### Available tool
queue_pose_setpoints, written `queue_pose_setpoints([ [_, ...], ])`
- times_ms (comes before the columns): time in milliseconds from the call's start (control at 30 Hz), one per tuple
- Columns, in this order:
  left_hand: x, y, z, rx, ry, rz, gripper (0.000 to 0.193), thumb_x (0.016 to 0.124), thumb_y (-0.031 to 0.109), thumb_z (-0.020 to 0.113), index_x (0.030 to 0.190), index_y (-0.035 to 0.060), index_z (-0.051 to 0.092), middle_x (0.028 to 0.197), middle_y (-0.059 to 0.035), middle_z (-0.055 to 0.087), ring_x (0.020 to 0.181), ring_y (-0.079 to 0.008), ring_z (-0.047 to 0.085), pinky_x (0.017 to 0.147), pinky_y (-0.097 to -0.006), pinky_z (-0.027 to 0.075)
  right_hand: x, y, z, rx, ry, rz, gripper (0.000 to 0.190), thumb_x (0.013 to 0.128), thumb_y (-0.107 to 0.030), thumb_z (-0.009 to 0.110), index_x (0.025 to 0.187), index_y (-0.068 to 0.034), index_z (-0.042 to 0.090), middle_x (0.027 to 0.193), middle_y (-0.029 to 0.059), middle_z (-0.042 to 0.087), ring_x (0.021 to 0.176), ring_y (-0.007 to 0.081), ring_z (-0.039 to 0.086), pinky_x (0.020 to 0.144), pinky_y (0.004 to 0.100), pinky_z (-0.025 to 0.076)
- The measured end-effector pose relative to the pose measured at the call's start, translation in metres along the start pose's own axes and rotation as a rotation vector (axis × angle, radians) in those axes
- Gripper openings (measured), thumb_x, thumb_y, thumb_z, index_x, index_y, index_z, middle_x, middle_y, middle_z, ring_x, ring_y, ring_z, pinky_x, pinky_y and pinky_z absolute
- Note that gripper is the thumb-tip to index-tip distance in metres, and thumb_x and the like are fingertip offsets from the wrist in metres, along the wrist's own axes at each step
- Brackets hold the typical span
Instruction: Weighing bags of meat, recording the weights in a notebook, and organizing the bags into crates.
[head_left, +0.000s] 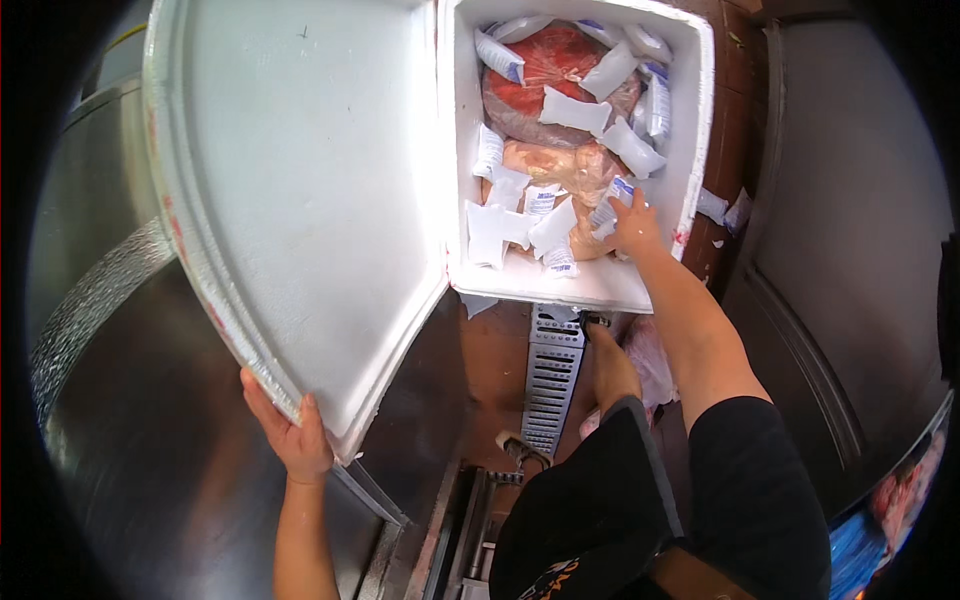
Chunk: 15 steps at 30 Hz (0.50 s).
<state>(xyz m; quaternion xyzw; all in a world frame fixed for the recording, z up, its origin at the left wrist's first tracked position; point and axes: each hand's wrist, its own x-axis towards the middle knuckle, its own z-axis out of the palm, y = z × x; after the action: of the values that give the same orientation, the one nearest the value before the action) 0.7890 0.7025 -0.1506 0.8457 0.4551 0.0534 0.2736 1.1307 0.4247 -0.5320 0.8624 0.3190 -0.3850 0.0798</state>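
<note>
A white foam cooler box (694, 112) stands before me, its foam lid (300, 172) tilted up on the left. My left hand (291, 435) grips the lid's near edge. Inside the box lie a clear plastic bag of red meat (540, 60) and, nearer to me, pale meat in clear plastic (551, 159). Several white ice packs (574, 111) are scattered over both. My right hand (634, 225) reaches into the box at its near right side, its fingers on an ice pack with blue print (613, 201).
Ice packs (711, 206) lie on the brown floor right of the box. A slotted metal drain cover (553, 390) runs below it, with a pinkish plastic bag (651, 356) beside my leg. Metal surfaces (150, 450) stand at left, a dark metal panel (862, 187) at right.
</note>
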Motion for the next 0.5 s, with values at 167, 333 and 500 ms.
queue_pose_setpoints([
  [167,-0.009,-0.012,-0.01,0.036,-0.025,-0.041,0.075,0.086,0.005,0.054,0.146,-0.0045,0.009,0.145,-0.0209,0.023,0.135,-0.0304,0.023,0.111,-0.0401,0.014,0.038,0.002,-0.027,0.091,-0.173,-0.061,0.066,0.059,-0.037,0.079,0.119,-0.018,0.06,0.135,0.0235,0.038,0.107,0.042,0.053,0.091,0.0448,0.048],
  [333,-0.009,-0.014,-0.014,0.103,-0.048,0.004,0.075,0.086,0.007,0.054,0.145,-0.0067,0.009,0.145,-0.0232,0.021,0.135,-0.0331,0.022,0.111,-0.0426,0.012,0.088,0.013,-0.099,0.457,0.495,-0.006,0.072,0.064,-0.043,0.08,0.123,-0.01,0.055,0.134,0.0252,0.04,0.113,0.0391,0.052,0.096,0.042,0.043],
  [500,-0.007,-0.008,-0.009,0.061,-0.053,-0.068,0.074,0.086,0.007,0.054,0.144,-0.0071,0.01,0.143,-0.0219,0.023,0.132,-0.0314,0.025,0.11,-0.0409,0.014,0.082,-0.008,-0.012,0.472,0.276,0.031,0.06,0.077,-0.022,0.068,0.127,0.004,0.045,0.124,0.0237,0.052,0.114,0.0355,0.052,0.097,0.0439,0.042],
])
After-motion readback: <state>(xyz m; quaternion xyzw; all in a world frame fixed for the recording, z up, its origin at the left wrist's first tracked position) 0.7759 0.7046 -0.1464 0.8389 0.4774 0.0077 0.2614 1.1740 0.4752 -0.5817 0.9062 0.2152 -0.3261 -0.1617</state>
